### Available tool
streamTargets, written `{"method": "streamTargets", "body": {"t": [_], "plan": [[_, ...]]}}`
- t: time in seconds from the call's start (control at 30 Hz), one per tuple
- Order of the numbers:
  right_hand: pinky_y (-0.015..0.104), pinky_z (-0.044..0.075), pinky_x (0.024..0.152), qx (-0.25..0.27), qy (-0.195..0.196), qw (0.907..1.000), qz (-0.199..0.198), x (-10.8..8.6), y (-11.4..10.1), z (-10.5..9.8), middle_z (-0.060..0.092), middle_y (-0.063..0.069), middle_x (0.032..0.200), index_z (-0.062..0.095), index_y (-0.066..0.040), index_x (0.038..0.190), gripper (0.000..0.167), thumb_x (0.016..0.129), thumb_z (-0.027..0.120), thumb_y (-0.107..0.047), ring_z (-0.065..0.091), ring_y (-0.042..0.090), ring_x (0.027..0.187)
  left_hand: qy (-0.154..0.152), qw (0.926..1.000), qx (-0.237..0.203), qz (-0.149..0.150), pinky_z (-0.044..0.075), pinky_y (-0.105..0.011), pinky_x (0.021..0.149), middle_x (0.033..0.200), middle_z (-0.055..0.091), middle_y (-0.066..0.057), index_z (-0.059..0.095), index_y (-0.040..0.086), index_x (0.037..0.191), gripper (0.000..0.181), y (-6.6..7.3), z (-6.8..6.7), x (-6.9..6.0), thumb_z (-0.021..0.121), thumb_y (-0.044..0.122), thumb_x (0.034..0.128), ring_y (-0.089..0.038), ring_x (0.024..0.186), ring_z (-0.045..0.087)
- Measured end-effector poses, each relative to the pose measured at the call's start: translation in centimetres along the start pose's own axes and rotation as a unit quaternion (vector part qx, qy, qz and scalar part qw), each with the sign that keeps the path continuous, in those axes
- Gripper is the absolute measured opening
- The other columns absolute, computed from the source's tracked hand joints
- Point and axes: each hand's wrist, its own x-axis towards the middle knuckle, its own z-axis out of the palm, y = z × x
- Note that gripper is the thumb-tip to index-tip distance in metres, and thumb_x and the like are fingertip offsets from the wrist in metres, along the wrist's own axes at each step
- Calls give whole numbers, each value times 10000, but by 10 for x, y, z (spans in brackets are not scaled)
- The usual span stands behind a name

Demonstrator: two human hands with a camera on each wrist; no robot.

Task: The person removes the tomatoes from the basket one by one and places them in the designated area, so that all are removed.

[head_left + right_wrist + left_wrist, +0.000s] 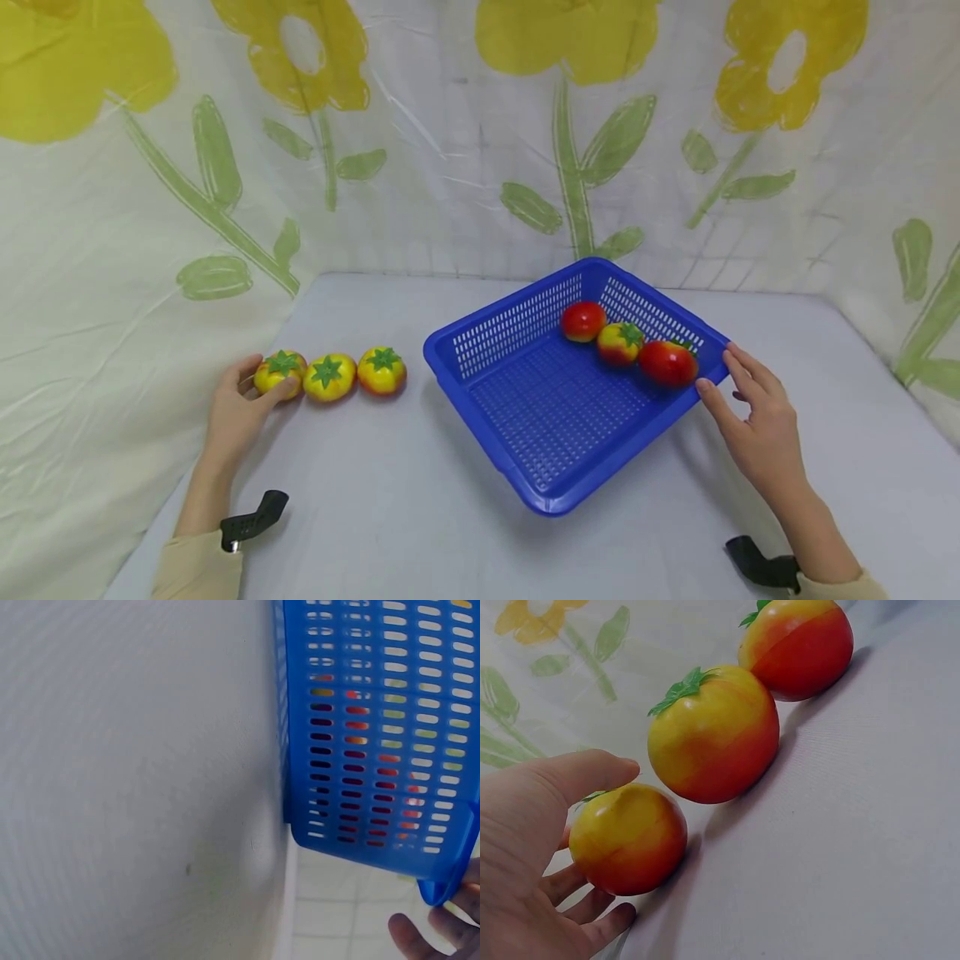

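My left hand [242, 410] curls its thumb and fingers round the leftmost yellow-red tomato [281, 374], which rests on the table. Two similar tomatoes, a middle one [329, 377] and a right one [382, 371], stand in a row beside it; the left wrist view shows the held tomato [628, 839] between thumb and fingers. With thumb and fingertips, my right hand [759, 421] grips the right corner of the blue basket [558, 505]. Inside the basket, along its back right wall, lie a red tomato [583, 321], a yellow-red one [619, 343] and a larger red one [667, 363].
A pale cloth covers the table [360, 500]. Behind it hangs a white curtain [435, 167] with yellow flowers and green leaves. Black wrist mounts sit on both forearms.
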Motion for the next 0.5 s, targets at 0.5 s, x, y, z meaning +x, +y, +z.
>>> {"method": "streamTargets", "body": {"t": [0.5], "plan": [[-14, 262, 813, -31, -4, 10000, -28, 1, -1, 0, 405, 109, 1513, 452, -15, 1456, 593, 960, 659, -266, 417, 369, 1321, 277, 9995, -102, 132, 308, -543, 1088, 1519, 321, -191, 307, 25, 1511, 826, 3, 0, 1, 714, 405, 901, -382, 1373, 315]]}}
